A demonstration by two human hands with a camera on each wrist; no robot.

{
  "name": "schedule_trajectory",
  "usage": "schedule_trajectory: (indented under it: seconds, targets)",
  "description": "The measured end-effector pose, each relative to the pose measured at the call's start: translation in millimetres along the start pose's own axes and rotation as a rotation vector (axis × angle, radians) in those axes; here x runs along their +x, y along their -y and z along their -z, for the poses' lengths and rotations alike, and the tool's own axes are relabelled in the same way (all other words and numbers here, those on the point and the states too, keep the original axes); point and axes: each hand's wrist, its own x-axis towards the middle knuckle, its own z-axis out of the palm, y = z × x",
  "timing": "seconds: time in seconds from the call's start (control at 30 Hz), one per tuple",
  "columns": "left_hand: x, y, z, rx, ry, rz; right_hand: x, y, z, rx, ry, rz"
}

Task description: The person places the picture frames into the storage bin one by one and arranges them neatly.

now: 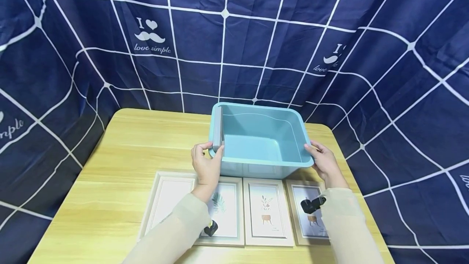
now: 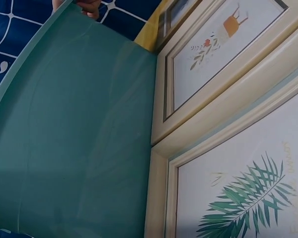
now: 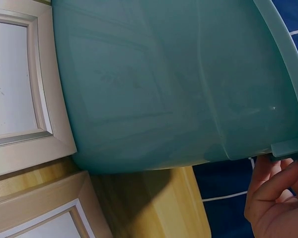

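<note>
A light blue plastic bin (image 1: 261,170) stands near the back of the table, its near side beside a row of picture frames. My left hand (image 1: 205,166) grips its near left corner, with thumb and fingers either side of the rim. Inside the bin, a grey, narrow-edged flat thing (image 1: 218,127) stands upright along the left wall, close to those fingertips; whether they touch it I cannot tell. At the near right corner my right hand (image 1: 324,161) holds the rim, fingers curled under it in the right wrist view (image 3: 278,193).
In front of the bin lie a pale frame (image 1: 172,192), a fern-print frame (image 1: 224,207), a potted-plant frame (image 1: 267,215) and a browner frame (image 1: 305,192). The wooden table (image 1: 146,141) extends left. Blue curtains (image 1: 198,31) with white lines hang behind and at both sides.
</note>
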Motion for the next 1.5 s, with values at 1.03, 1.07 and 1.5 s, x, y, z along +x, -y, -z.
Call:
schedule_trajectory:
  seconds: [1.03,1.07,1.5]
  targets:
    - [33.9,-23.5,38.0,-0.219,0.412,0.047,1.1,0,-1,-0.021,-0.015,-0.006]
    - [36.1,-25.1,41.3,-0.221,0.436,0.049,1.1,0,-1,-0.019,-0.016,-0.006]
    - [66.7,30.6,67.4,-0.165,0.602,0.062,1.3,0,-1,-0.023,-0.011,-0.009]
